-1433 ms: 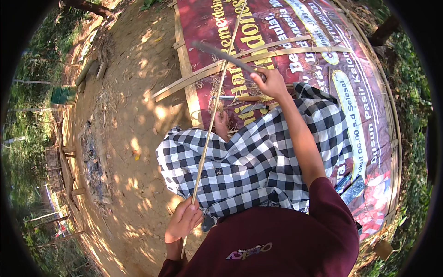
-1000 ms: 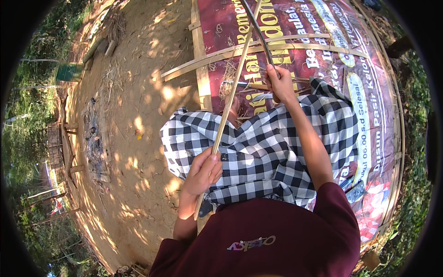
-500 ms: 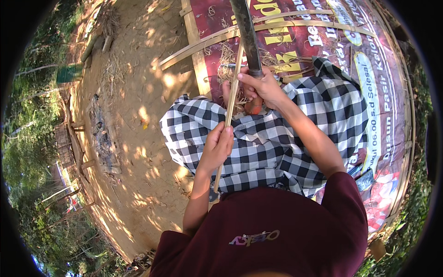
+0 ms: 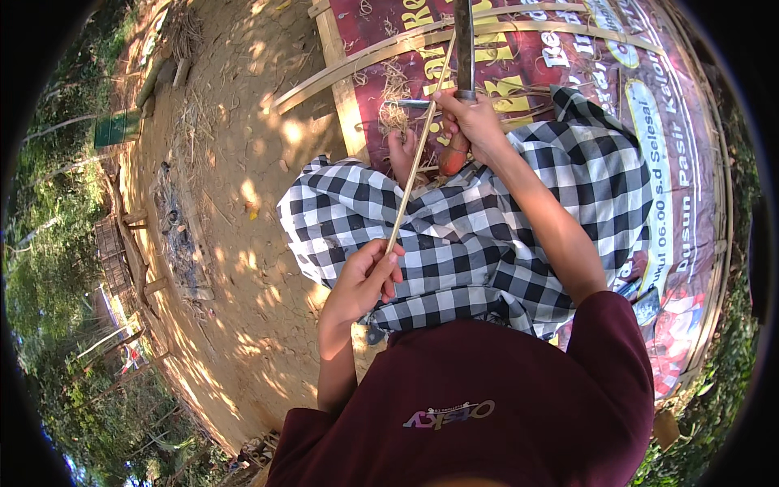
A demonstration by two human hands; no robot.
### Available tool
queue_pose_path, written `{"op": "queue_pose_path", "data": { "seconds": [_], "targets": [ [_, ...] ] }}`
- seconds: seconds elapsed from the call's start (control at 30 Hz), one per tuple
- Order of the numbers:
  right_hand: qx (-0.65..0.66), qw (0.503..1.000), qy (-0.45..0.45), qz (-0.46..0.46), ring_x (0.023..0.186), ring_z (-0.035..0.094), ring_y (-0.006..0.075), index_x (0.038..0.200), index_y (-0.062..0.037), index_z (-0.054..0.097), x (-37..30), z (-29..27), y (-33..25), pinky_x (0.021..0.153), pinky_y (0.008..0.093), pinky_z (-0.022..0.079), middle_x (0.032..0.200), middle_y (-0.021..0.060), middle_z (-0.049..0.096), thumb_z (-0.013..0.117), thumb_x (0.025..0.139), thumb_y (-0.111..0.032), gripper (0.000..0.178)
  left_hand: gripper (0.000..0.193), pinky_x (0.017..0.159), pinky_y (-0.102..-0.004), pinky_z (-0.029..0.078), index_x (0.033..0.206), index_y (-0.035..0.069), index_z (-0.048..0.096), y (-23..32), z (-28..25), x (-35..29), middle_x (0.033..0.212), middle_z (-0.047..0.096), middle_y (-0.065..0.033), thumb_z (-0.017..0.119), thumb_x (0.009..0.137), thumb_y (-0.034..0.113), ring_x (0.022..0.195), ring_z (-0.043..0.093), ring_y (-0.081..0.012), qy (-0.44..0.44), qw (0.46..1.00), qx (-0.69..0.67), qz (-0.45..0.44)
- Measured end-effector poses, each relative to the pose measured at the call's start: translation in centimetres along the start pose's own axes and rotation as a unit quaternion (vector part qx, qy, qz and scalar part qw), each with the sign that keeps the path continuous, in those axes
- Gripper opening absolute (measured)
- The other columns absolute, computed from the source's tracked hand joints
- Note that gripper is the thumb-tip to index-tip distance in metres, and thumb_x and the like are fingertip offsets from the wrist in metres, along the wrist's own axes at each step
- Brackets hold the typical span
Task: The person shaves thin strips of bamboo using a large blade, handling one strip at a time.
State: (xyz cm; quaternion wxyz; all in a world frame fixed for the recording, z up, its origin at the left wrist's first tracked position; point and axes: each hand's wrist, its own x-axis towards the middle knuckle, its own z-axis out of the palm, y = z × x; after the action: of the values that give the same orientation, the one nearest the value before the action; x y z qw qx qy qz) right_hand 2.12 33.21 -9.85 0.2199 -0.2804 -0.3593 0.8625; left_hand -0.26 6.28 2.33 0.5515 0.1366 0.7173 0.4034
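A thin bamboo strip (image 4: pixel 415 166) slants from my lap up across the mat, its near end pinched in my left hand (image 4: pixel 363 280). My right hand (image 4: pixel 472 126) is closed round a large knife, near where its reddish-brown handle (image 4: pixel 454 156) meets the dark blade (image 4: pixel 465 49). The blade points away from me and shows nearly edge-on. My right thumb and forefinger touch the strip beside it. A bare foot (image 4: pixel 401 154) rests left of the strip. Black-and-white checked cloth (image 4: pixel 487 235) covers my legs.
Long bamboo slats (image 4: pixel 357 71) lie across a printed red sheet (image 4: pixel 373 40). Curled shavings (image 4: pixel 395 85) are scattered there, beside a short bluish metal piece (image 4: pixel 410 104). Sandy ground (image 4: pixel 235 325) spreads to the left, with a charred log (image 4: pixel 174 227) on it.
My left hand has drawn back toward my body and left, and its hold is now at the strip's near end. The knife blade has swung slightly right and looks narrower.
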Motion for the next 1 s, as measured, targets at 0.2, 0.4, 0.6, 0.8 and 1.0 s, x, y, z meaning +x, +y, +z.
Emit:
{"op": "queue_pose_path", "data": {
  "seconds": [0.2, 0.4, 0.6, 0.8, 1.0],
  "targets": [
    [-0.045, 0.999, 0.007, -0.006, 0.043, 0.046, 0.0078, 0.09, -0.0004, 0.061, -0.5, 0.7, 0.9, 0.04, 0.0247, 0.037, 0.057, -0.0003, 0.051, 0.069, 0.089, -0.022, 0.023, 0.027, 0.038, -0.0186, 0.025, 0.099, 0.005, 0.048, -2.2, 0.5, 1.1, 0.059, 0.037, 0.0035, 0.038, 0.104, 0.029, 0.043, 0.03, -0.0027, -0.019, 0.974, -0.222, -0.036],
    [-0.194, 0.976, -0.09, -0.033, 0.04, 0.042, 0.0079, 0.09, 0.0013, 0.062, -1.3, 1.0, 1.2, 0.04, 0.0233, 0.033, 0.051, 0.0002, 0.044, 0.044, 0.101, -0.038, 0.045, 0.028, 0.037, -0.0201, 0.02, 0.089, 0.006, 0.049, -1.8, 1.8, 2.1, 0.053, 0.029, 0.0057, 0.036, 0.103, 0.027, 0.04, 0.024, -0.0035, 0.115, 0.964, -0.232, 0.059],
    [-0.391, 0.872, -0.218, -0.195, 0.048, 0.056, 0.0232, 0.083, 0.0045, 0.063, -5.2, 3.1, 1.3, 0.051, 0.034, 0.044, 0.057, 0.0127, 0.057, 0.057, 0.092, -0.039, 0.045, 0.023, 0.041, -0.0204, 0.023, 0.091, 0.006, 0.049, 1.0, 0.7, 2.4, 0.056, 0.032, 0.0038, 0.036, 0.103, 0.022, 0.043, 0.028, -0.005, 0.127, 0.945, -0.268, 0.139],
    [-0.447, 0.753, -0.3, -0.377, 0.055, 0.06, 0.0343, 0.079, -0.0062, 0.062, -7.4, 4.2, 1.3, 0.05, 0.0419, 0.046, 0.06, 0.0118, 0.059, 0.07, 0.078, -0.049, 0.044, 0.023, 0.042, -0.0199, 0.027, 0.099, 0.006, 0.049, 2.1, 0.2, 2.3, 0.058, 0.037, 0.0026, 0.035, 0.104, 0.024, 0.044, 0.033, -0.0047, 0.104, 0.924, -0.323, 0.173],
    [-0.505, 0.692, -0.302, -0.418, 0.053, 0.06, 0.0335, 0.076, -0.0071, 0.061, -7.9, 3.8, 0.3, 0.048, 0.0412, 0.045, 0.058, 0.0113, 0.057, 0.07, 0.073, -0.057, 0.05, 0.023, 0.036, -0.0171, 0.022, 0.095, 0.005, 0.049, 1.8, 0.2, 3.4, 0.051, 0.035, 0.0037, 0.04, 0.103, 0.024, 0.038, 0.029, -0.0032, 0.072, 0.915, -0.356, 0.173]
  ]
}}
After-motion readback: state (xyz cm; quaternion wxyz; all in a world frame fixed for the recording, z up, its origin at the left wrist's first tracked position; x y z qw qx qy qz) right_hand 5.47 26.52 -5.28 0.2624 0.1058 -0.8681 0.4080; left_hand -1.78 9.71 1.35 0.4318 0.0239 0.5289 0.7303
